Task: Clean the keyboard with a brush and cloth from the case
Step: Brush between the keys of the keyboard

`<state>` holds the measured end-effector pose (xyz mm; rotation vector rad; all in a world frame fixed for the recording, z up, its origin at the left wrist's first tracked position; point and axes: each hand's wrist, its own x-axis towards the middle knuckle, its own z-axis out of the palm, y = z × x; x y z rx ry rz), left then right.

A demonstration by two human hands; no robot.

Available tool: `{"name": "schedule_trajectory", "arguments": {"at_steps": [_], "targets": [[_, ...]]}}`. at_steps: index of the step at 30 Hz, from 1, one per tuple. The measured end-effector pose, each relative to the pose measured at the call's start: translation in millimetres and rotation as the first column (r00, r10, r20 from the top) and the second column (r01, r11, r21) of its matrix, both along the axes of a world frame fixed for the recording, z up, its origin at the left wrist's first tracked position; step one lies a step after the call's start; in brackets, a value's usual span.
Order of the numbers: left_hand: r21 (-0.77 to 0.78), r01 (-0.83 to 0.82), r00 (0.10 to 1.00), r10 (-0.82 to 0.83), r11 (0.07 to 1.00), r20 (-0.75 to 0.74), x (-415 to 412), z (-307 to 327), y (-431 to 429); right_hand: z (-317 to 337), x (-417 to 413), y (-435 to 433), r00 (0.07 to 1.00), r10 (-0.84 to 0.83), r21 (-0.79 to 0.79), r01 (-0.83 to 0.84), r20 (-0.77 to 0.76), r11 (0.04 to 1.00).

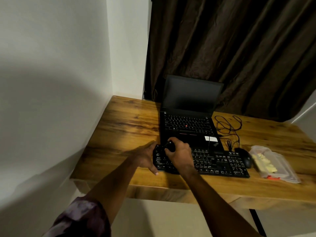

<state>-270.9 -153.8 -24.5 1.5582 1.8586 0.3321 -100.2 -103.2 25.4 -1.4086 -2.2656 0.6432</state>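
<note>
A black keyboard lies across the front of the wooden table. My right hand hovers over the keyboard's left part and grips a small black brush, whose tip is hard to make out. My left hand rests flat at the keyboard's left end, thumb along its front edge. A clear plastic case with yellow contents and an orange clip lies to the right of the keyboard. No cloth can be made out.
An open black laptop stands just behind the keyboard. A black mouse and its tangled cable sit between keyboard and case. A white wall is on the left, a dark curtain behind.
</note>
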Motion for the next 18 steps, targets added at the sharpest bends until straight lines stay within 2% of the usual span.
{"name": "schedule_trajectory", "arguments": {"at_steps": [5,7,12,15,18], "targets": [[-0.023,-0.007,1.0,0.007,1.0,-0.016,0.5,2.3,-0.2,1.4,-3.2,-2.4,0.988,0.004,-0.066,-0.015,-0.157,0.998],[-0.007,-0.006,0.999,0.005,1.0,-0.032,1.2,5.0,-1.4,1.9,7.5,4.2,0.987,-0.048,-0.046,0.041,-0.156,0.998],[0.035,0.007,1.0,-0.007,0.999,-0.012,1.0,5.4,-1.3,7.7,29.9,12.7,0.991,-0.125,-0.021,0.124,-0.042,0.992],[0.038,0.019,0.999,-0.017,0.999,-0.042,2.0,6.9,0.0,8.0,16.5,5.5,0.997,-0.057,0.02,0.058,-0.054,0.998],[0.042,0.02,0.999,-0.018,0.999,-0.037,2.5,6.0,0.1,5.7,0.2,-2.6,0.992,0.008,-0.012,-0.01,-0.124,1.0]]}}
